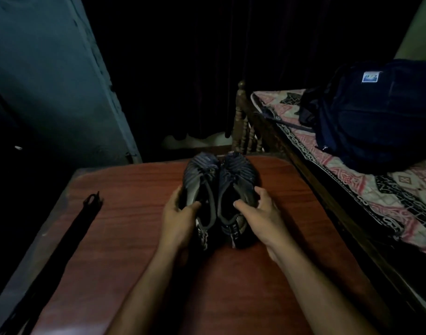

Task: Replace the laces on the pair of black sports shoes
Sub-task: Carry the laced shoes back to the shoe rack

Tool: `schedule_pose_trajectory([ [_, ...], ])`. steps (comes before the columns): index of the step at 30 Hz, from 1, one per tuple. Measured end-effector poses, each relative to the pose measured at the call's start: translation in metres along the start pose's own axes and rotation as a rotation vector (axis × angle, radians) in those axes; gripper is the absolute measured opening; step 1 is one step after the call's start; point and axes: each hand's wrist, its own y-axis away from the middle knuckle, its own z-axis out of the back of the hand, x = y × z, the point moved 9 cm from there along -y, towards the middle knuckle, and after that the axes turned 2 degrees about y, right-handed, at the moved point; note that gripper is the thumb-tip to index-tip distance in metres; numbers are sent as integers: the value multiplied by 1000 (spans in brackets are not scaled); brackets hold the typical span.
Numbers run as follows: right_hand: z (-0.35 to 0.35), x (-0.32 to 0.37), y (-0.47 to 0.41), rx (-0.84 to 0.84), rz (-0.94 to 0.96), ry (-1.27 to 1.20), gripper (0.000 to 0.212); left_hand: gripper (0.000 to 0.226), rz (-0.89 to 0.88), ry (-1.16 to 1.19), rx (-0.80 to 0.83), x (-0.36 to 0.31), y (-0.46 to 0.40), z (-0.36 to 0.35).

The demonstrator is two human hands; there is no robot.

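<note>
Two black sports shoes stand side by side on a reddish-brown table (125, 213), toes pointing away from me. My left hand (177, 218) grips the left shoe (199, 180) at its collar, thumb inside the opening. My right hand (257, 213) grips the right shoe (236, 175) the same way, thumb hooked over the rim. A long black lace (69, 235) lies stretched along the table's left edge, apart from both hands. The dim light hides whether laces run through the shoes' eyelets.
A bed with a patterned pink sheet (366, 189) and wooden frame (245, 126) runs along the right side of the table. A dark blue backpack (371, 112) lies on it. A blue-grey door or wall (50, 81) stands at the left. The background is dark.
</note>
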Motion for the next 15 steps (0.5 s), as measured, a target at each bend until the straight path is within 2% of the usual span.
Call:
schedule_pose_trajectory([
  [6,-20,-2,-28,27,-37,120,80,50,61,64,-29,3,-50,-3],
  [12,-10,6,-26,-28,-167,54,72,45,213,117,-53,-4,-47,-9],
  [15,2,30,-6,-65,-215,82,76,43,268,117,-79,-29,-22,-11],
])
